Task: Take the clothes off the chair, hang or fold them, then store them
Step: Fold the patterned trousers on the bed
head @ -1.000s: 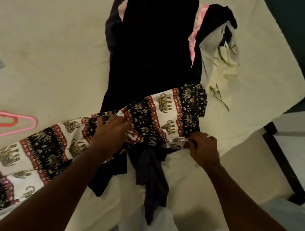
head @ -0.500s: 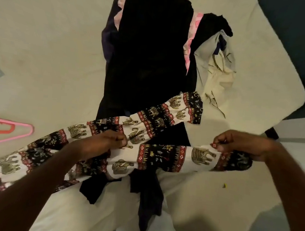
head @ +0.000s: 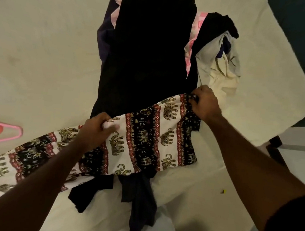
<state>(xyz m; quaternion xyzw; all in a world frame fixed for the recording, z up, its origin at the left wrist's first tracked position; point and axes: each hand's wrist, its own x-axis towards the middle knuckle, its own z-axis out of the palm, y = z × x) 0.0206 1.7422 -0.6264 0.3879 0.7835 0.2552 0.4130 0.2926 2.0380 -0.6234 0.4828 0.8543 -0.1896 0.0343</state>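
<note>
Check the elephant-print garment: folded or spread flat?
Partly folded. The elephant-print garment lies doubled under the left hand and right hand; its other end trails unfolded.

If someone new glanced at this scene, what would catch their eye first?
The elephant-print garment stretched across the middle, the left hand gripping its upper edge and the right hand pinching its far corner. Behind it lies a pile of dark clothes; a pink hanger lies at the left edge.

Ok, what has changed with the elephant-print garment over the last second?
The right hand carried the elephant-print garment end out rightward, then up, folding it over; it now grips the far corner. The left hand stays gripping the middle. Black clothes pile and pink hanger unmoved.
</note>
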